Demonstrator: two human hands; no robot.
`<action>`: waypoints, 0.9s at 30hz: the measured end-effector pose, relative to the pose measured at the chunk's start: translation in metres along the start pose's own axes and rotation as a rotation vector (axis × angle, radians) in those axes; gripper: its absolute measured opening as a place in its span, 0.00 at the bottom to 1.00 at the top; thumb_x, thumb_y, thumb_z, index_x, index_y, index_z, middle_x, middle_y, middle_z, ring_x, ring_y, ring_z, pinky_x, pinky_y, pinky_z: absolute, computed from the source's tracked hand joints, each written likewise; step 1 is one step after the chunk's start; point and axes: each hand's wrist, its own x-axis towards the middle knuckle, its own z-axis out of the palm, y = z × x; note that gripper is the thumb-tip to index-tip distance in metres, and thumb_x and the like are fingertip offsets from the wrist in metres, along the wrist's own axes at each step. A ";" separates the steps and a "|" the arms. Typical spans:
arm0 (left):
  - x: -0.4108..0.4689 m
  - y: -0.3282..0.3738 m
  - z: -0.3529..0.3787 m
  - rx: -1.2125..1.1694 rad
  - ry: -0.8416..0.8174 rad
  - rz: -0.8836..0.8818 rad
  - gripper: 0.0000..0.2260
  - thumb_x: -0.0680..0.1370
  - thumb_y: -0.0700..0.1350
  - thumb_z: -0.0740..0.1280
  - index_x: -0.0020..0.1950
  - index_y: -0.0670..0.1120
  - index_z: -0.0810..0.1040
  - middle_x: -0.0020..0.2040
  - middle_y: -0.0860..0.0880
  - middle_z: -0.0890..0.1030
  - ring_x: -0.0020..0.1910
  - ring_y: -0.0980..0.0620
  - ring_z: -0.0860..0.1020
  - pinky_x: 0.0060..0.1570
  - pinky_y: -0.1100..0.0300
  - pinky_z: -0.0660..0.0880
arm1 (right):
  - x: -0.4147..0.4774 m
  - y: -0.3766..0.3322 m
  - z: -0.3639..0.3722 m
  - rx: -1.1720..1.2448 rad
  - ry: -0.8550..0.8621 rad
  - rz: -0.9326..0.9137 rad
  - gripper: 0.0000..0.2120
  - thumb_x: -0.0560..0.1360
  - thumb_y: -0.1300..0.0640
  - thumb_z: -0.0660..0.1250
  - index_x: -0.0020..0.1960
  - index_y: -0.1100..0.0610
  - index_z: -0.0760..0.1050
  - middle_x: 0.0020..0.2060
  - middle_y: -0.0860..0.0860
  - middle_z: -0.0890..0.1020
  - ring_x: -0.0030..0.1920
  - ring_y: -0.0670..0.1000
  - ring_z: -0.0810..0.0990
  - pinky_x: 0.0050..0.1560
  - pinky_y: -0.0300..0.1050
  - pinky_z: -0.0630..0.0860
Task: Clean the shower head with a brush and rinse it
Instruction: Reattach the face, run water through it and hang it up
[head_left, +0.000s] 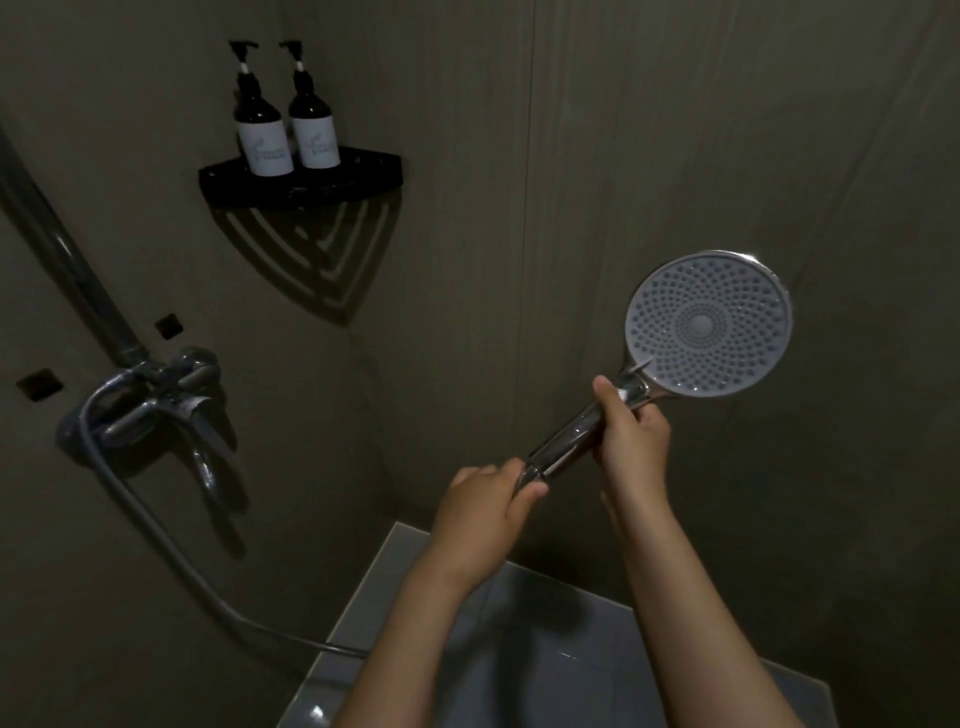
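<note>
Against the dim tiled wall, right of centre: shower head (709, 325), nozzle face toward camera, handle slanting down-left. Right hand (631, 434) wrapped around upper handle just below the head; left hand (485, 512) closed on the handle's lower end, hiding the hose joint. Hose (156, 525) runs from mixer tap (156, 402), passes behind left forearm. Corner shelf (301, 179) carries two pump bottles (285, 119); label text too small to read. Low light obscures detail.

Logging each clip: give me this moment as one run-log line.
stage: pre-scrub | left hand: grips handle end | right hand: grips handle near shower head | nozzles face camera | brush: not visible | water: off
</note>
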 end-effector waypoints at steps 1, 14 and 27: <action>0.000 0.003 0.000 0.087 0.044 0.007 0.13 0.81 0.55 0.55 0.53 0.49 0.73 0.48 0.47 0.79 0.51 0.46 0.74 0.50 0.55 0.68 | 0.001 0.000 0.000 0.001 0.012 0.006 0.06 0.74 0.53 0.69 0.41 0.53 0.74 0.35 0.48 0.77 0.40 0.49 0.77 0.45 0.46 0.73; -0.005 0.013 0.003 0.099 0.126 -0.069 0.12 0.80 0.57 0.56 0.54 0.51 0.72 0.47 0.51 0.77 0.51 0.49 0.75 0.50 0.57 0.67 | -0.005 -0.013 -0.008 -0.050 -0.070 0.057 0.06 0.75 0.54 0.67 0.41 0.54 0.73 0.32 0.47 0.74 0.31 0.44 0.72 0.31 0.36 0.66; -0.009 0.027 0.021 -0.302 0.175 -0.169 0.09 0.78 0.55 0.62 0.45 0.51 0.66 0.30 0.54 0.70 0.35 0.51 0.75 0.33 0.57 0.64 | -0.008 -0.022 -0.019 -0.091 -0.407 0.083 0.08 0.76 0.57 0.66 0.55 0.55 0.75 0.45 0.53 0.82 0.38 0.43 0.79 0.28 0.29 0.70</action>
